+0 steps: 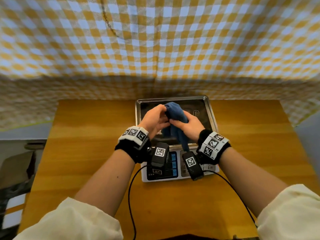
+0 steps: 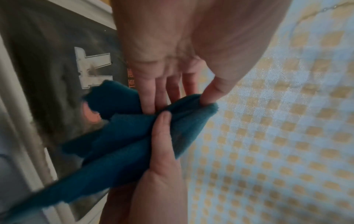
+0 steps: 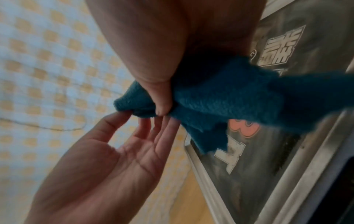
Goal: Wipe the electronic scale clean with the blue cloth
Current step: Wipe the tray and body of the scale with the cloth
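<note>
One blue cloth, fuzzy and bunched, hangs above the steel pan of one electronic scale at the table's far middle. Your right hand grips it; your left hand pinches its top corner.

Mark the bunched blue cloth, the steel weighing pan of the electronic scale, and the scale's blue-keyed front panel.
bunched blue cloth point(image 1: 175, 112), head view, upper fold between the hands.
steel weighing pan point(image 1: 173, 98), head view, far rim.
blue-keyed front panel point(image 1: 173, 164), head view, blue keys between the wrist cameras.
</note>
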